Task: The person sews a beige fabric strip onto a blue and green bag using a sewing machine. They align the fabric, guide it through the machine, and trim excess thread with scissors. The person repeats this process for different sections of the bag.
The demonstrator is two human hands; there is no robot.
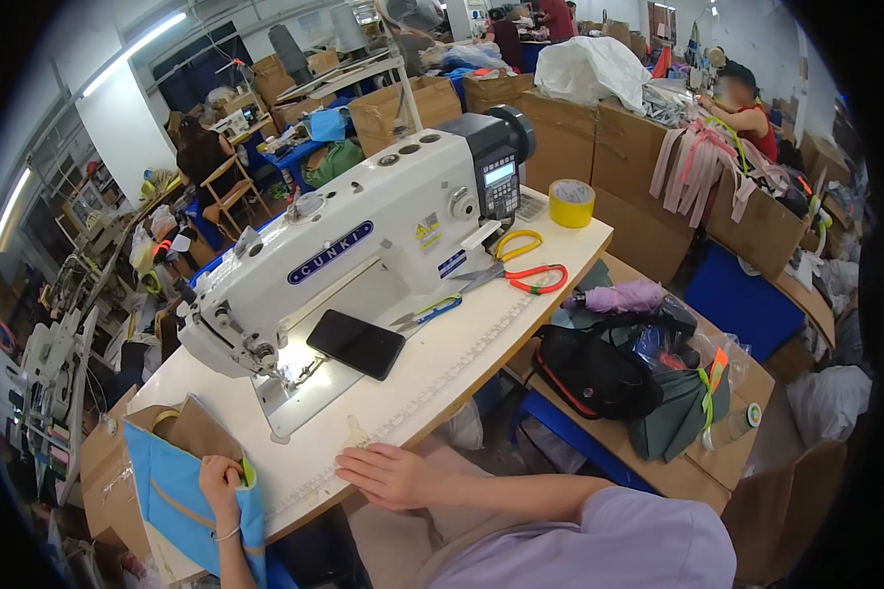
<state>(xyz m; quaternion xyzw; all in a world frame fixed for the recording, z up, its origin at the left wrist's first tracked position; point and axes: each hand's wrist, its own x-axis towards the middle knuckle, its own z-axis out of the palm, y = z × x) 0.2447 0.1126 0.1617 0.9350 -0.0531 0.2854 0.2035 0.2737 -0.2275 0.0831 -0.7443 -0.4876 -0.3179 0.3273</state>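
Observation:
At the lower left, my left hand [222,483] is closed on the upper edge of a light blue fabric bag [172,491] with a tan strap and brown lining. A bit of yellow-green trim shows beside its fingers. My right hand [388,476] lies flat on the front edge of the white sewing table [462,363], fingers stretched out and holding nothing. Behind both hands stands a white industrial sewing machine [354,216]. A black smartphone [356,344] rests on the machine bed. To its right lie blue-handled thread snips [432,311] and red-handled scissors [535,280].
Yellow tape [571,203] and a yellow-handled tool [518,244] sit near the machine's control panel. On the right, a low cardboard surface carries a black bag [594,373], a purple bundle [624,296] and a jar [732,428]. Cardboard boxes and other people are farther back.

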